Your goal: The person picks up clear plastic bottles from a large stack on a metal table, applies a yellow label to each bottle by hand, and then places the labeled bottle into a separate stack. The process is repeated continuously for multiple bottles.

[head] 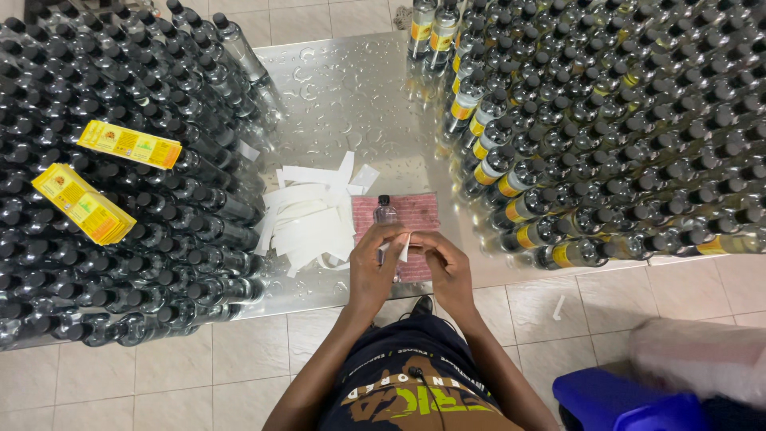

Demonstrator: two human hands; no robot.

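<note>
Both hands are in close over a small clear bottle with a black cap, standing upright on a reddish-pink cloth at the near edge of the wet metal table. The left hand and the right hand meet at a narrow white paper strip, fingertips of both pinched on it just in front of the bottle, so this looks like the peel stage, backing paper coming away from a label. I'd judge the next move needs a steady pinch and a square line-up against the bottle's side, since a skewed start would wrinkle the label. Just left of the cloth lies a loose heap of white backing strips, curled and overlapping. Far left, a dense field of black-capped bare bottles carries two flat yellow stacks of labels, one near the top, the other lower and thicker, both rectangular with small red print. On the right, the massed bottles wear yellow bands round their bodies, the nearest rows leaning toward the middle. Bottom right, a blue plastic thing and a pale bundle sit on the tiled floor.
</note>
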